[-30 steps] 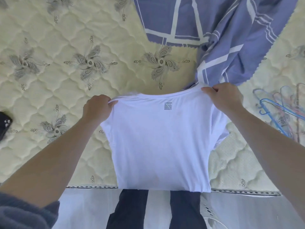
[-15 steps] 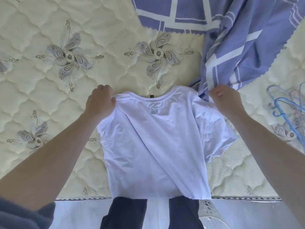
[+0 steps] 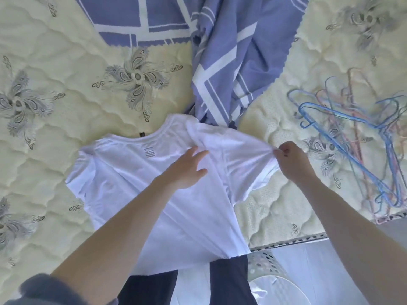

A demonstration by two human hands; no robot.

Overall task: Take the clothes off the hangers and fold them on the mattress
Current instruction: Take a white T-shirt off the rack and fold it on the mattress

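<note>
White, thin cotton T-shirt [image 3: 123,183] lies flat on the quilted cream mattress [image 3: 55,62]. Left hand [image 3: 187,170] presses it with spread fingers; right hand [image 3: 290,161] pinches its sleeve. Limp and light, it seems best gripped at seams.

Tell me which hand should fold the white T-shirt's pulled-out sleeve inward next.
Right. The right hand pinches the sleeve edge of the white cotton T-shirt, so it can carry that sleeve across. The left hand lies flat on the shirt's middle, pinning it to the quilted cream mattress.
</note>
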